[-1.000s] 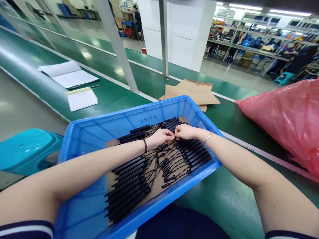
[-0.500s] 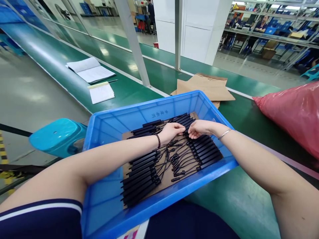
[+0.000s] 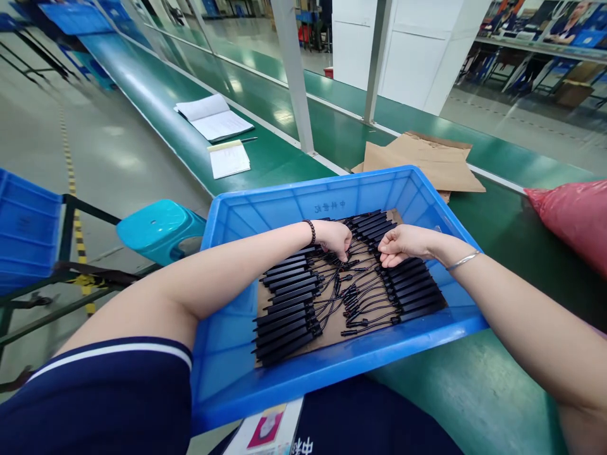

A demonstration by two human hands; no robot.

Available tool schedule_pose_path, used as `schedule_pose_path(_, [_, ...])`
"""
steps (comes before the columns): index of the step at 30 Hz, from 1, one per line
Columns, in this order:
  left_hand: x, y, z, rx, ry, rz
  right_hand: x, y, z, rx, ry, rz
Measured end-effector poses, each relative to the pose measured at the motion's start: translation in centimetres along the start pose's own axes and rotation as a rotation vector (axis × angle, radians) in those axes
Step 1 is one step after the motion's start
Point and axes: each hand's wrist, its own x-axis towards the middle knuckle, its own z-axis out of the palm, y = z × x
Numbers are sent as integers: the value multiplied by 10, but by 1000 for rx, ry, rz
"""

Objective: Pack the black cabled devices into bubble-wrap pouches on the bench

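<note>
A blue plastic bin (image 3: 332, 373) holds rows of black rods with thin cables (image 3: 284, 316), lying on a sheet of cardboard (image 3: 327, 344). The cables and their small connectors (image 3: 351, 300) run into the middle between the rows. My left hand (image 3: 336, 239) is over the cable ends, fingertips pinched and pointing down; what they grip is too small to make out. Close by on the right, my right hand (image 3: 402, 245) is curled above the right-hand row of rods (image 3: 417, 284), its fingers pressed together. Anything inside it is hidden.
The bin is on a green work surface (image 3: 474, 379). Beyond it are flattened cardboard (image 3: 422, 161), a notepad (image 3: 229, 159) and an open binder (image 3: 215, 120). A red plastic bag (image 3: 573, 218) lies to the right, a turquoise stool (image 3: 156, 227) to the left.
The view has swung left, so the bin appears further right. My left hand has turned its fingertips downward onto the cables, and my hands are slightly further apart.
</note>
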Motion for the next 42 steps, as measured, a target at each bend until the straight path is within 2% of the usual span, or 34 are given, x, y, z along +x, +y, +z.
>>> schedule_pose_path(5, [1, 0, 0, 347, -80, -46, -4, -3, 2, -101, -6, -23])
schedule_pose_path(8, [4, -4, 2, 308, -145, -78, -3, -2, 3, -175, -25, -6])
schedule_pose_path(13, [11, -13, 5, 195, -180, -103, 0, 0, 3, -218, -25, -6])
schedule_pose_path(20, [18, -21, 14, 134, -64, -69, -4, -3, 6, -271, -8, -48])
schedule_pose_path(26, [21, -18, 23, 133, 37, -25, -5, -4, 6, -325, -8, -68])
schedule_pose_path(30, [20, -16, 24, 62, 29, -47, -2, -2, 6, -378, -11, -73])
schedule_pose_path(35, [19, -14, 29, -9, -36, -62, 1, 1, 5, -426, -37, -78])
schedule_pose_path(42, [11, 0, 36, 180, 48, 1, 4, 3, 3, -392, -12, -93])
